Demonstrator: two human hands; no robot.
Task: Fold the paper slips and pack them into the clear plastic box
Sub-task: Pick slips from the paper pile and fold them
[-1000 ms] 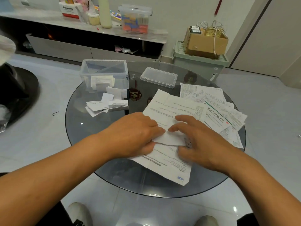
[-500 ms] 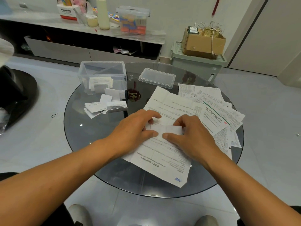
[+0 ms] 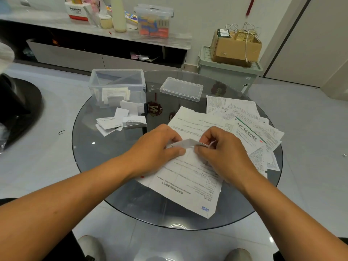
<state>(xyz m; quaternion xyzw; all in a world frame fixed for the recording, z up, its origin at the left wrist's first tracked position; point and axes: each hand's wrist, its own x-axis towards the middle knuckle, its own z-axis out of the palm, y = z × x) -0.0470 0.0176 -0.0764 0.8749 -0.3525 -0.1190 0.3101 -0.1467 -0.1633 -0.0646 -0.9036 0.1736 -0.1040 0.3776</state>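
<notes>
A small folded paper slip [image 3: 185,143] is lifted a little above a large printed sheet [image 3: 188,185] at the middle of the round glass table [image 3: 98,157]. My left hand [image 3: 156,149] pinches the slip's left end, and my right hand [image 3: 220,151] pinches its right end. The clear plastic box [image 3: 116,80] stands open at the table's back left with folded slips inside. Several folded slips [image 3: 120,121] lie in front of it. Unfolded printed sheets [image 3: 250,125] are spread on the right.
The box's clear lid [image 3: 181,88] lies at the back centre of the table. Behind the table a cardboard box [image 3: 235,48] sits on a green bin [image 3: 229,70], and a low shelf unit [image 3: 105,34] carries bottles and containers. My shoes [image 3: 90,245] show below.
Both hands went from pressing the slip flat on the large sheet to pinching its ends and lifting it slightly. The slip now looks narrower and bent up.
</notes>
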